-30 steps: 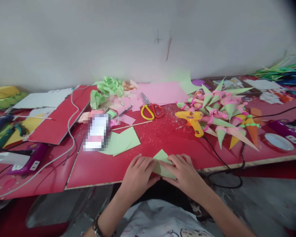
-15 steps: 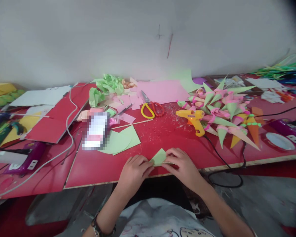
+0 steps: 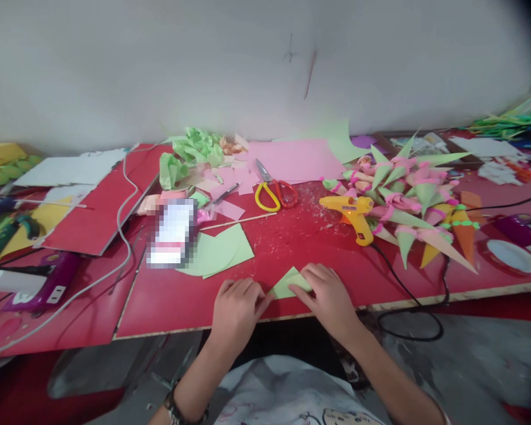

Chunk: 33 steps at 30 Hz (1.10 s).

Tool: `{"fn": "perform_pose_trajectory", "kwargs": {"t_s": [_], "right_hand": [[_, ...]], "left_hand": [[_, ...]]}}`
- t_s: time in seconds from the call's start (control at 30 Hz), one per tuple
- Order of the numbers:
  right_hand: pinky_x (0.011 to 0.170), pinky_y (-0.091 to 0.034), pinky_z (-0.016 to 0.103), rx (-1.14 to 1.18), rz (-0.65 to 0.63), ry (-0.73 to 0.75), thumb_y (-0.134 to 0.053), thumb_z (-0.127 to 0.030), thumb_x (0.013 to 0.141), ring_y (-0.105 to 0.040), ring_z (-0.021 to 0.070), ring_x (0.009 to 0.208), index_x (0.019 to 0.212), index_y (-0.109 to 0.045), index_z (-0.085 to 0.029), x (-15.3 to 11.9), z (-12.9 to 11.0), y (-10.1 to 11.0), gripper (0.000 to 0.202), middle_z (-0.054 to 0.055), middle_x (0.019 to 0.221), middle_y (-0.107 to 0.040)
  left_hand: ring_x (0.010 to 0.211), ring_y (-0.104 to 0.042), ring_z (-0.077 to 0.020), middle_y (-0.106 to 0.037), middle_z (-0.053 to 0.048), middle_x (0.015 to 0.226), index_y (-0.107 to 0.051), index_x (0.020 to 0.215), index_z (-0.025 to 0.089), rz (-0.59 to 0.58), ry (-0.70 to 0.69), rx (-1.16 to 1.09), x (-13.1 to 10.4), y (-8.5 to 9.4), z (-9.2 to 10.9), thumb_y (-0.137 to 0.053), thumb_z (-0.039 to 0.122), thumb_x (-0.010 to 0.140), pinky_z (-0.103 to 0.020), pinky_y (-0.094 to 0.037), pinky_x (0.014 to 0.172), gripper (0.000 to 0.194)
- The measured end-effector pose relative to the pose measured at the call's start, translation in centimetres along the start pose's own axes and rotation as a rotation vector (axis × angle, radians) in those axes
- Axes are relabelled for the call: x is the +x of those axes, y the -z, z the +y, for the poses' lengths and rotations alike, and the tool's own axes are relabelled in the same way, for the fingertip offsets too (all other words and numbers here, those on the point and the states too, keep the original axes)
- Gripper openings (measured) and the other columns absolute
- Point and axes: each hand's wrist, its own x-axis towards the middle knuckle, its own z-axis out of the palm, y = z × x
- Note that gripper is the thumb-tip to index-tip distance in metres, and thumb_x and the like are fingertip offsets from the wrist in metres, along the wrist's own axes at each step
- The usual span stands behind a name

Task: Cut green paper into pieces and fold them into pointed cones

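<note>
A small piece of light green paper with a pointed top lies near the front edge of the red table. My left hand is closed, its thumb and fingertips pinching the paper's left corner. On the other side my right hand grips the right part, thumb on top and fingers curled over it. Beyond my left hand rest more green paper sheets, one with a curved edge. Scissors with one yellow and one red handle lie farther back.
A yellow glue gun sits right of centre, its black cord hanging over the edge. Behind it are pink and green paper cones. At left are a pixelated phone, a white cable and a purple power strip. Pink paper lies at the back.
My right thumb has slid inward over the green paper, and more of the paper shows between my hands. The view has shifted slightly.
</note>
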Motion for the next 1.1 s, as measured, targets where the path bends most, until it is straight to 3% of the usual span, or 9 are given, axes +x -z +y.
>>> {"fn": "perform_pose_trajectory", "kwargs": {"t_s": [0.17,0.33,0.47,0.63,0.8,1.1], "right_hand": [[0.062,-0.033,0.029,-0.091,0.055,-0.005,-0.039,-0.036,0.088,-0.048,0.0183,0.067,0.07,-0.051,-0.018,-0.1,-0.3,-0.2,0.029,0.003,0.067,-0.053],[0.062,-0.032,0.029,-0.125,0.04,-0.006,-0.04,-0.037,0.087,-0.048,0.0193,0.069,0.072,-0.053,-0.017,0.1,-0.3,-0.3,0.028,0.004,0.068,-0.053],[0.062,-0.033,0.029,-0.129,-0.002,-0.009,-0.041,-0.037,0.087,-0.048,0.0196,0.069,0.075,-0.053,-0.016,0.2,-0.2,-0.2,0.027,0.004,0.07,-0.052],[0.062,-0.033,0.029,-0.137,0.018,-0.035,-0.039,-0.041,0.087,-0.048,0.0198,0.068,0.074,-0.051,-0.017,0.3,-0.2,-0.3,0.029,0.003,0.069,-0.051],[0.062,-0.034,0.03,-0.147,0.022,-0.037,-0.038,-0.041,0.087,-0.049,0.0197,0.068,0.074,-0.05,-0.018,0.4,-0.2,-0.3,0.029,0.004,0.07,-0.053],[0.061,-0.035,0.031,-0.172,0.018,-0.035,-0.038,-0.04,0.087,-0.051,0.0207,0.068,0.075,-0.052,-0.017,0.6,-0.4,-0.1,0.029,0.005,0.071,-0.055]], "left_hand": [[0.059,-0.05,-0.014,-0.052,0.001,0.062,-0.047,0.063,0.017,-0.081,0.042,0.017,0.4,0.4,0.1,-0.048,0.03,0.084,-0.028,-0.034,0.06,0.025],[0.075,-0.054,-0.0157,-0.057,-0.001,0.083,-0.053,0.083,0.018,-0.225,-0.056,-0.042,1.3,0.9,-0.9,-0.049,0.02,0.083,-0.027,-0.04,0.065,0.004],[0.086,-0.055,-0.0155,-0.057,-0.002,0.094,-0.05,0.102,0.021,-0.291,-0.178,-0.089,1.8,1.4,-1.8,-0.049,0.018,0.084,-0.027,-0.043,0.072,0.019],[0.081,-0.055,-0.0147,-0.057,-0.002,0.092,-0.045,0.115,0.023,-0.309,-0.313,0.017,2.1,2.0,-2.3,-0.047,0.017,0.085,-0.025,-0.043,0.066,0.031],[0.082,-0.055,-0.0146,-0.057,-0.001,0.095,-0.049,0.113,0.028,-0.319,-0.491,0.155,1.9,2.3,-2.4,-0.043,0.014,0.086,-0.026,-0.041,0.068,0.031],[0.081,-0.057,-0.0147,-0.059,-0.003,0.107,-0.05,0.115,0.024,-0.281,-0.595,0.203,1.7,2.7,-1.8,-0.045,0.013,0.084,-0.028,-0.04,0.07,0.032]]}}
